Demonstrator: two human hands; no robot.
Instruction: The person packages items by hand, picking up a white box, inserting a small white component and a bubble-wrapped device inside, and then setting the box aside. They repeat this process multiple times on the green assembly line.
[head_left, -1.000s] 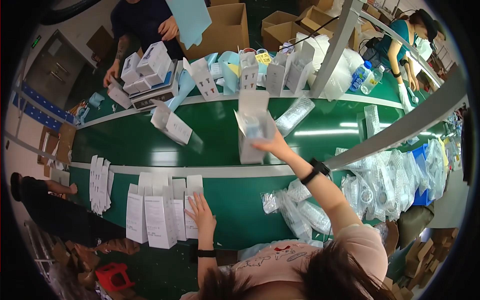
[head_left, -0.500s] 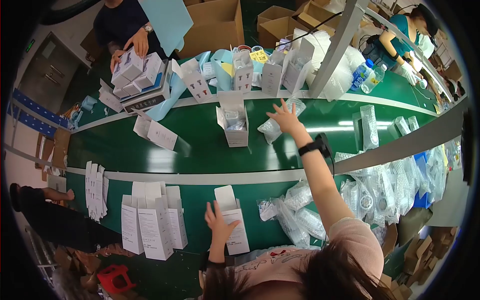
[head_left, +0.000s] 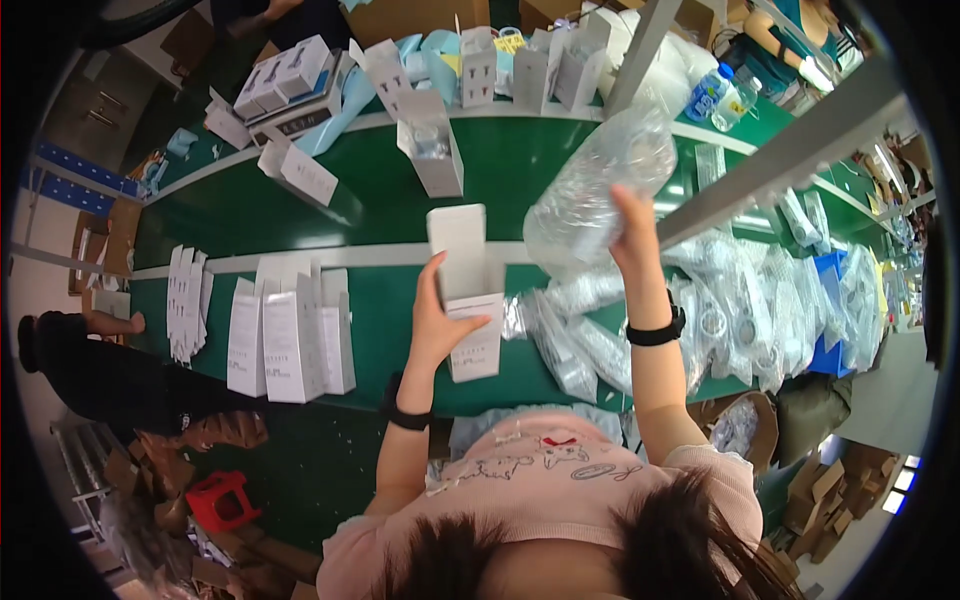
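1. The two hands were apart from each other, each with its own item.
2. The left hand (head_left: pixel 440 325) was closed about an upright white carton (head_left: pixel 474 345), its thumb across the printed front and its fingers along the left edge.
3. This carton stood on the near green counter (head_left: pixel 390 335), close to the person's body; its top flap was raised.
4. The right hand (head_left: pixel 634 235) was clamped on the lower right part of a clear bubble-wrap bag (head_left: pixel 590 195), held up to the right of the carton and well apart from it. The contents of the bag could not be made out.
5. A black wristband was noted on each wrist.
6. To the left of the held carton stood a cluster of white cartons (head_left: pixel 285 345), flaps up; farther left lay a stack of flat printed cartons (head_left: pixel 185 305).
7. To the right of the held carton lay several bubble-wrapped packs (head_left: pixel 572 352). Beyond them was a larger heap of wrapped packs (head_left: pixel 745 320), beside a blue bin (head_left: pixel 828 352).
8. Across the grey rail (head_left: pixel 350 259), a filled carton (head_left: pixel 434 170) stood with its flaps spread, clear wrapping visible inside. A second carton (head_left: pixel 300 174) lay tilted to its left.
9. At the far edge, more cartons stood in a row; two bottles were at the right, near a co-worker's arm.
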